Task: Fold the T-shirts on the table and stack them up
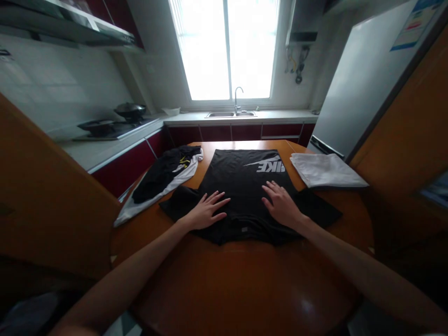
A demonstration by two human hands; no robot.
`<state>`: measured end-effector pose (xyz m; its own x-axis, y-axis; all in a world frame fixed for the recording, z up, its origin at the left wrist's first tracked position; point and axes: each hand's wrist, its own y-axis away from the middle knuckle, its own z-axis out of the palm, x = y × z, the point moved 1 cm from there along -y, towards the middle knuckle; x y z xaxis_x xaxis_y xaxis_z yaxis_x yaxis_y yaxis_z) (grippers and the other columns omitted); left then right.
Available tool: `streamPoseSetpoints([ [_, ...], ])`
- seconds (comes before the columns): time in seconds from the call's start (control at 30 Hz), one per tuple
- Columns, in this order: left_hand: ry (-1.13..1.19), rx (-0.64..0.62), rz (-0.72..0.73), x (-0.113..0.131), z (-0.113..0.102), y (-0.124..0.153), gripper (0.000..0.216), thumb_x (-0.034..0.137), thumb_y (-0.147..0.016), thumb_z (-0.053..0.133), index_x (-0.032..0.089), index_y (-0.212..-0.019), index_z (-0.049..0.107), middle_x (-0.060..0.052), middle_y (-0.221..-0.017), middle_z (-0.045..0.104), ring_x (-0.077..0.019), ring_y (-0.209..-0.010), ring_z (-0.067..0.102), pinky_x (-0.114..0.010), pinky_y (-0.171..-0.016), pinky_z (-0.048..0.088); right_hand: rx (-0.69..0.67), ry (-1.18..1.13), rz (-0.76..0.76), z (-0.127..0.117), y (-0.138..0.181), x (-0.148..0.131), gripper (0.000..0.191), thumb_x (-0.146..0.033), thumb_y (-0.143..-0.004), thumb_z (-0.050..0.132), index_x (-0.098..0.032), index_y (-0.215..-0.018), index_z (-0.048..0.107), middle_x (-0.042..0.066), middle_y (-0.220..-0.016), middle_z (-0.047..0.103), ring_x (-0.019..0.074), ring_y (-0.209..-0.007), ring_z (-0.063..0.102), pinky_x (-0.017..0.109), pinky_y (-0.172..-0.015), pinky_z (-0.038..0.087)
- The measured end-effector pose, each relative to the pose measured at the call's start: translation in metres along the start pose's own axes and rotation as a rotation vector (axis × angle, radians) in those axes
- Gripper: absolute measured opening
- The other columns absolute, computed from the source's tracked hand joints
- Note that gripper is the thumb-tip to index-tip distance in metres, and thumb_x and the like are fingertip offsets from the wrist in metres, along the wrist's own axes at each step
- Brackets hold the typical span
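A black T-shirt [241,191] with a white NIKE print lies spread out on the wooden table [245,284], its collar towards me and its hem at the far side. The sleeves stick out to the left and right. My left hand [207,211] rests flat on the left part of the shirt, fingers spread. On the right part lies my right hand [281,202], palm down with fingers apart. Neither hand grips the cloth. Some wrinkles show near the collar.
Black and white clothes [164,175] lie in a loose pile at the table's left. A folded white cloth [327,170] is at the right edge. Beyond the table are a counter with a sink [231,114], a stove with pans [130,111] and a fridge [357,79].
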<state>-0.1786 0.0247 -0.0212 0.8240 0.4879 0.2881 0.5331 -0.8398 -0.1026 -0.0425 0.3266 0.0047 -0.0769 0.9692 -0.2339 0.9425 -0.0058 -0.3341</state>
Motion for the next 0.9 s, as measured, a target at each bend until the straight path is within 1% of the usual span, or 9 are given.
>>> streamPoseSetpoints([
  [0.1, -0.009, 0.071, 0.005, -0.003, -0.011, -0.001, 0.053, 0.053, -0.101, 0.047, 0.039, -0.152, 0.044, -0.002, -0.162, 0.039, -0.0301, -0.151, 0.03, -0.058, -0.123, 0.017, -0.07, -0.123, -0.097, 0.022, -0.022, -0.029, 0.051, -0.034, -0.102, 0.04, -0.016, -0.148, 0.051, 0.014, -0.158, 0.043, 0.0276, -0.149, 0.034, 0.049, -0.12, 0.031],
  [0.2, -0.054, 0.25, -0.057, -0.025, -0.031, -0.001, 0.05, 0.042, -0.101, 0.046, 0.027, -0.148, 0.051, -0.007, -0.152, 0.051, -0.0265, -0.144, 0.042, -0.047, -0.122, 0.028, -0.138, -0.164, -0.174, 0.044, -0.024, -0.044, 0.055, -0.041, -0.103, 0.042, -0.017, -0.152, 0.046, 0.014, -0.162, 0.036, 0.0284, -0.151, 0.029, 0.051, -0.121, 0.027],
  [0.3, -0.123, 0.438, -0.259, -0.068, -0.058, 0.01, 0.044, 0.029, -0.095, 0.048, 0.018, -0.137, 0.061, -0.011, -0.14, 0.061, -0.0261, -0.132, 0.054, -0.04, -0.117, 0.036, -0.196, -0.144, -0.234, 0.057, -0.018, -0.047, 0.058, -0.048, -0.102, 0.043, -0.02, -0.153, 0.045, 0.014, -0.163, 0.034, 0.0294, -0.152, 0.026, 0.055, -0.122, 0.024],
  [0.37, -0.153, 0.487, -0.463, -0.099, -0.074, 0.024, 0.041, 0.027, -0.091, 0.051, 0.015, -0.126, 0.066, -0.014, -0.129, 0.067, -0.0275, -0.122, 0.062, -0.037, -0.109, 0.043, -0.174, -0.14, -0.223, 0.06, -0.015, -0.045, 0.058, -0.048, -0.103, 0.041, -0.02, -0.153, 0.045, 0.014, -0.163, 0.034, 0.0291, -0.152, 0.026, 0.055, -0.122, 0.024],
  [0.47, -0.121, 0.431, -0.753, -0.13, -0.089, 0.048, 0.034, 0.034, -0.089, 0.055, 0.015, -0.112, 0.072, -0.013, -0.11, 0.075, -0.0265, -0.1, 0.07, -0.031, -0.089, 0.052, -0.116, -0.151, -0.203, 0.063, -0.013, -0.042, 0.056, -0.048, -0.104, 0.038, -0.019, -0.151, 0.048, 0.014, -0.161, 0.037, 0.029, -0.152, 0.028, 0.055, -0.122, 0.025],
  [0.57, -0.032, 0.288, -0.897, -0.139, -0.093, 0.062, 0.03, 0.043, -0.087, 0.06, 0.018, -0.095, 0.075, -0.01, -0.095, 0.077, -0.0252, -0.088, 0.072, -0.026, -0.072, 0.05, -0.095, -0.194, -0.203, 0.066, -0.013, -0.041, 0.055, -0.048, -0.104, 0.038, -0.021, -0.149, 0.051, 0.014, -0.159, 0.041, 0.0295, -0.15, 0.032, 0.056, -0.12, 0.028],
  [0.77, 0.104, 0.141, -0.894, -0.131, -0.091, 0.066, 0.033, 0.05, -0.071, 0.075, 0.019, -0.081, 0.072, -0.006, -0.079, 0.074, -0.0239, -0.08, 0.069, -0.024, -0.062, 0.046, 0.041, -0.261, -0.24, 0.059, -0.013, -0.045, 0.052, -0.043, -0.105, 0.034, -0.021, -0.15, 0.05, 0.013, -0.159, 0.042, 0.0265, -0.149, 0.034, 0.053, -0.121, 0.028],
  [0.83, 0.102, 0.11, -0.901, -0.131, -0.091, 0.066, 0.031, 0.047, -0.066, 0.079, 0.019, -0.075, 0.07, -0.005, -0.075, 0.072, -0.023, -0.077, 0.067, -0.025, -0.061, 0.045, -0.003, -0.255, -0.265, 0.059, -0.011, -0.046, 0.054, -0.045, -0.105, 0.035, -0.021, -0.152, 0.046, 0.012, -0.161, 0.039, 0.0266, -0.151, 0.03, 0.053, -0.121, 0.028],
  [0.9, 0.101, 0.072, -0.914, -0.133, -0.091, 0.067, 0.029, 0.043, -0.062, 0.081, 0.019, -0.068, 0.066, -0.003, -0.069, 0.069, -0.0219, -0.073, 0.065, -0.025, -0.059, 0.043, -0.1, -0.223, -0.298, 0.061, -0.007, -0.047, 0.058, -0.052, -0.104, 0.037, -0.023, -0.154, 0.044, 0.012, -0.163, 0.035, 0.0279, -0.152, 0.027, 0.055, -0.121, 0.026],
])
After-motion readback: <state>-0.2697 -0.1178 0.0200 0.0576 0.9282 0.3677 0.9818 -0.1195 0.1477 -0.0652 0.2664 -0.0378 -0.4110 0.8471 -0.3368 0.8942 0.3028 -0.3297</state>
